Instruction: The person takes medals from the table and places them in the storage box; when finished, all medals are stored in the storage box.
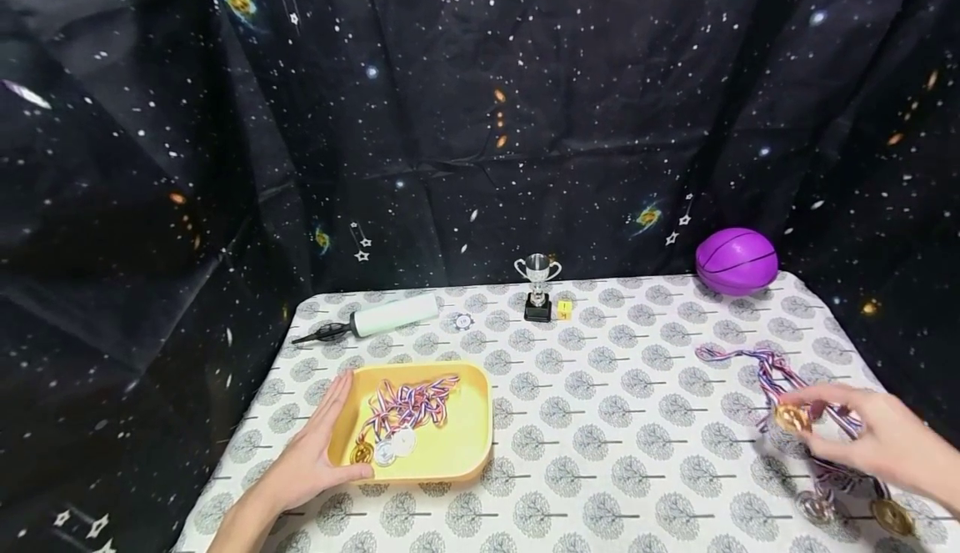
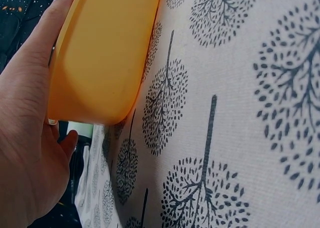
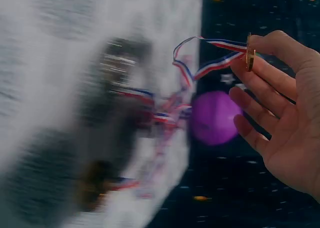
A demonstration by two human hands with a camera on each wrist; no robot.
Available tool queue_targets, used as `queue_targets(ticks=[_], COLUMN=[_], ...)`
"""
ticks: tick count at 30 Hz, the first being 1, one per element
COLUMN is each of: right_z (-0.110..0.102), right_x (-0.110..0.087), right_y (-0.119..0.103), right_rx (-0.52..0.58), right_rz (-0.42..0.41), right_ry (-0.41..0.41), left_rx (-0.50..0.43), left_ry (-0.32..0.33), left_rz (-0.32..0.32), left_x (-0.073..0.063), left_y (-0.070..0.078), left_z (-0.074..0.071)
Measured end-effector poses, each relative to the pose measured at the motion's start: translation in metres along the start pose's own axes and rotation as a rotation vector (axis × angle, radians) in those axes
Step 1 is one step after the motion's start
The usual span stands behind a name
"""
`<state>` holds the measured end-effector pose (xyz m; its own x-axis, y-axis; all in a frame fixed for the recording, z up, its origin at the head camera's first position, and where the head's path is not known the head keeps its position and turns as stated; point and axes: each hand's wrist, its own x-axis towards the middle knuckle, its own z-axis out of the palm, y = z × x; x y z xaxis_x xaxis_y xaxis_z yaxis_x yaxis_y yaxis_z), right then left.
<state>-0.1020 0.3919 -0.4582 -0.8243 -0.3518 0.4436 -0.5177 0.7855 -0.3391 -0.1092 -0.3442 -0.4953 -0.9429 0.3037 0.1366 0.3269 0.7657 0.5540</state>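
Note:
My left hand (image 1: 313, 444) rests against the near left corner of a yellow plastic container (image 1: 476, 465), fingers straight along its left side and thumb along the front rim. Inside lie tangled striped ribbons (image 1: 412, 403), a gold medal (image 1: 362, 453) and silver-white medals (image 1: 385, 452). At the right, my right hand (image 1: 855, 424) pinches a gold medal (image 3: 250, 53) between thumb and index finger, raised above the table. Its red, white and blue ribbon (image 3: 220, 63) trails to a tangle of ribbons. Below that hand are a silver medal (image 1: 816, 506) and another gold medal (image 1: 892, 517).
Along the back stand a small silver trophy cup (image 1: 537, 286) and yellow cubes (image 1: 564, 309). A purple ball (image 1: 737, 262) sits at the back right corner. A white hand pump (image 1: 393, 314) with a black nozzle lies behind the container. A dark star-printed cloth (image 1: 465, 119) hangs behind the table.

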Motion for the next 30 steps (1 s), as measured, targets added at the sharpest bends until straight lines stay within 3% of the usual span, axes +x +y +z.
queue_targets(ticks=[8, 15, 23, 30], right_z=[-0.051, -0.083, -0.091, -0.082], right_x=[0.066, 0.122, 0.168, 0.203], right_y=[-0.013, -0.043, -0.082, -0.118], right_rx=[-0.005, -0.013, 0.036, 0.17], right_rz=[-0.033, 0.005, -0.026, -0.011], right_ry=[0.034, 0.064, 0.039, -0.058], left_rx=[0.018, 0.013, -0.001, 0.018], left_ry=[0.003, 0.009, 0.009, 0.006], left_rz=[0.004, 0.001, 0.003, 0.005], left_x=[-0.003, 0.0, 0.0, -0.001], left_y=[0.002, 0.003, 0.001, -0.001], left_z=[-0.002, 0.0, 0.0, 0.001])
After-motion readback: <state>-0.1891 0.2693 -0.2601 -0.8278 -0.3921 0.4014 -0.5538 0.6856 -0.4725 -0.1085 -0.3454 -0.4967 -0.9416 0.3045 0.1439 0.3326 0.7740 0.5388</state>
